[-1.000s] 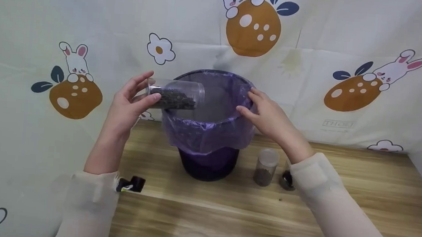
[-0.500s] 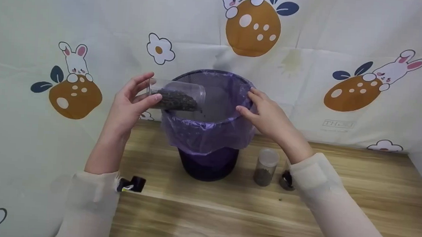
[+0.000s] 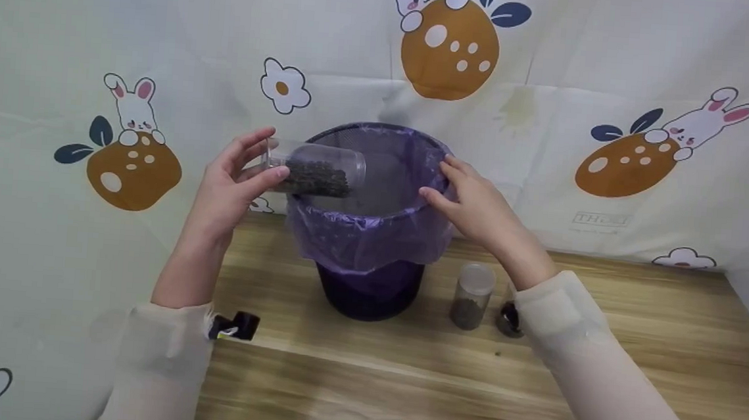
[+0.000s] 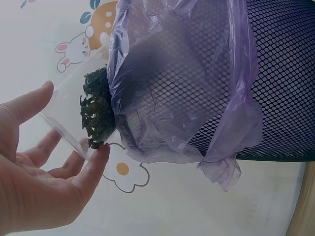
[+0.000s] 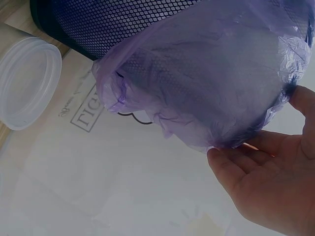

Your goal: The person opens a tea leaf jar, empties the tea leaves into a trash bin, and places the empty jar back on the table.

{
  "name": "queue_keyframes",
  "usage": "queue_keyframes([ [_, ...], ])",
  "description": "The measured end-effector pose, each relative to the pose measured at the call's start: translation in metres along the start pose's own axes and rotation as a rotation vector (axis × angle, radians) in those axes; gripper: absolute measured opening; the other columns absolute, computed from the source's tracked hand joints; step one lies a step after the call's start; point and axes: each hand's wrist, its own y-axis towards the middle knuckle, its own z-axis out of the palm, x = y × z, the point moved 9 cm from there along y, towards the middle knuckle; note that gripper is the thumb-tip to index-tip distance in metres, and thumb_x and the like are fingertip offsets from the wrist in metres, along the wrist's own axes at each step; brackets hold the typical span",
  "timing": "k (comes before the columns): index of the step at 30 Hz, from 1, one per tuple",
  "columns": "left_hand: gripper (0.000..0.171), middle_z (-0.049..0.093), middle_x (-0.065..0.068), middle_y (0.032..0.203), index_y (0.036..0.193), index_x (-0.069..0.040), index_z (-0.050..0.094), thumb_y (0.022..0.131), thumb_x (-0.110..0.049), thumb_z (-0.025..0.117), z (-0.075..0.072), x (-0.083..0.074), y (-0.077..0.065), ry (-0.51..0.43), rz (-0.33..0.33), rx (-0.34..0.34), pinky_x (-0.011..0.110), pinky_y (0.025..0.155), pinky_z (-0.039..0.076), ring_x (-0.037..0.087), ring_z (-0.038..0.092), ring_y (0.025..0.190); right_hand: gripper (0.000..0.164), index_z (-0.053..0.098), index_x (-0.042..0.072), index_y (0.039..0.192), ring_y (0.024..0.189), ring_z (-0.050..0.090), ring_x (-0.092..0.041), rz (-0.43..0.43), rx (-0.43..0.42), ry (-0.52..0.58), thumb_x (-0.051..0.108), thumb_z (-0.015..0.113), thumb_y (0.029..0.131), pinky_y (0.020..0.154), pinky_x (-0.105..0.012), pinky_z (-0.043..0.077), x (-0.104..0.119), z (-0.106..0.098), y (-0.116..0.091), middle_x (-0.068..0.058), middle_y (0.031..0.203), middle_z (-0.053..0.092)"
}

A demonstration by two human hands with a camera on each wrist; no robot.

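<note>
My left hand [image 3: 228, 183] grips a clear plastic jar [image 3: 316, 150] by its base end, thumb on the near side. The jar lies nearly level, its mouth over the trash can's left rim. Dark dried leaves [image 3: 316, 178], like loose tea, lie along its lower side; the left wrist view [image 4: 97, 108] shows them clumped behind the bag's edge. A purple bag [image 3: 365, 242] lines the black mesh trash can [image 3: 368, 298] and folds over its rim. With thumb inside and fingers outside, my right hand [image 3: 474, 200] holds the lined rim at the right.
Right of the trash can stands a lidded clear jar [image 3: 472, 299] with dark contents. Beside it, another container [image 3: 510, 319] is partly hidden by the right sleeve. A dark crumb [image 3: 497, 354] lies on the wooden table [image 3: 401, 396]. A printed sheet [image 3: 335, 23] hangs behind.
The leaves have slid toward the jar's mouth, and a few bits dropped into the trash can about half a second ago. The jar has shifted slightly right. My right hand has stayed put.
</note>
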Motion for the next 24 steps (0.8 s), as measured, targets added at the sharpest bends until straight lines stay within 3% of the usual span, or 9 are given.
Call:
queue_keyframes([
  [24,0.060,0.043,0.009,0.154,0.148,-0.017,0.047,0.093,-0.014,0.071,0.0006,-0.0018,-0.0001,0.023,0.014,0.010,0.017,0.093,0.052,0.027,0.052,0.134,0.071,0.030,-0.006,0.152,0.151,0.025,-0.037,0.010,0.007,0.002,0.042,0.050,0.103,0.125,-0.048,0.022,-0.0005,0.0016,-0.0001,-0.018,0.164,0.024],
])
